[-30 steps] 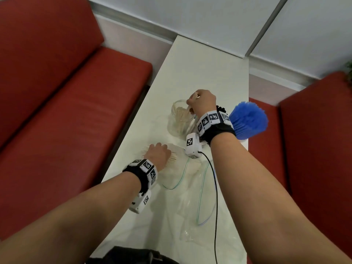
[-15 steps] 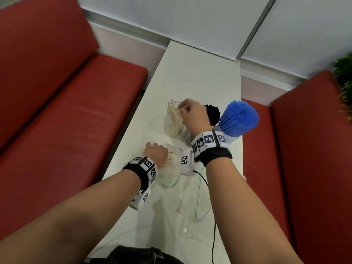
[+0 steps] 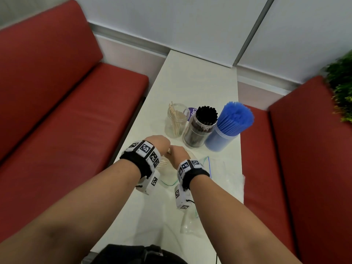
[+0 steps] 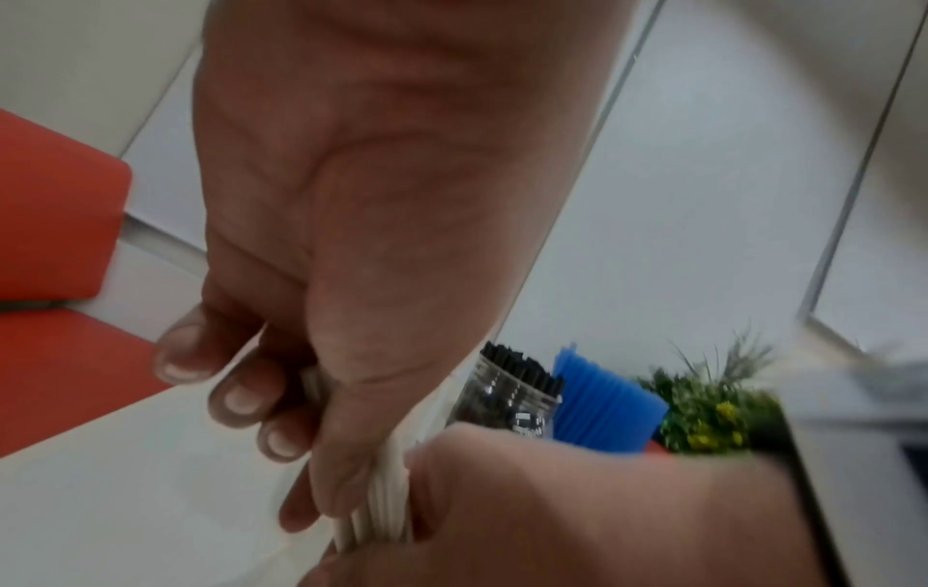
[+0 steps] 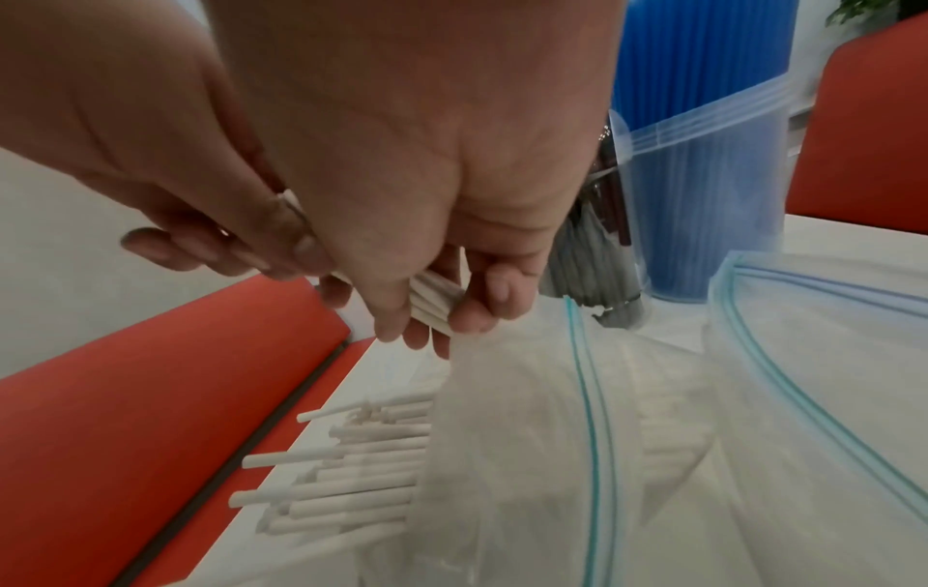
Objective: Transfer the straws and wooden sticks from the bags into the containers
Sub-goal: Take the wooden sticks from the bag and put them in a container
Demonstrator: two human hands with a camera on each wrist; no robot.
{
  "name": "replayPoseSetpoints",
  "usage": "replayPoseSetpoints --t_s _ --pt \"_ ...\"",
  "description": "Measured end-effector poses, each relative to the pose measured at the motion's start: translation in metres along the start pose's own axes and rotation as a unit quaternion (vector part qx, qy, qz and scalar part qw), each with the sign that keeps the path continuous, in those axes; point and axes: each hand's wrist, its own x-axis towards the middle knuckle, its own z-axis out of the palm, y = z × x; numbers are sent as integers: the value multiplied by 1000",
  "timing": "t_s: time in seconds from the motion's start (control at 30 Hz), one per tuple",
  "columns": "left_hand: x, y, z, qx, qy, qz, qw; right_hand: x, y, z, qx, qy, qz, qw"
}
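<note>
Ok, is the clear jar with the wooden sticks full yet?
No, in the head view the clear jar holds only a few wooden sticks leaning to one side.

Both forearms are cut off by the near edge in the head view. The left hand (image 3: 159,142) and right hand (image 3: 178,152) hide their own fingers and most of the wooden sticks (image 3: 163,161) there. The purple label (image 3: 192,111) behind the jars is partly hidden, its lettering unreadable. The plant (image 3: 341,88) is blurred and cropped at the right edge. The left wrist view is motion-blurred at right.
</note>
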Motion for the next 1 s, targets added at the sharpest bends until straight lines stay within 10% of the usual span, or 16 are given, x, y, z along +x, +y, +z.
replayPoseSetpoints --t_s 0.3,0.47,0.63,0.87,1.0 --pt "-19 -36 -21 -214 89 -48 972 -3 11 -17 70 37 -34 996" --pt "-14 -28 -3 -469 86 -71 876 -16 -2 -51 148 74 -47 985" --pt "-7 -13 15 -732 41 -73 677 -47 -22 -121 246 166 -73 952" --pt "-9 9 8 -938 -178 45 293 -86 -37 -170 345 229 -139 900" --pt "-15 20 -6 -954 -178 93 222 -92 -35 -170 360 226 -134 895"
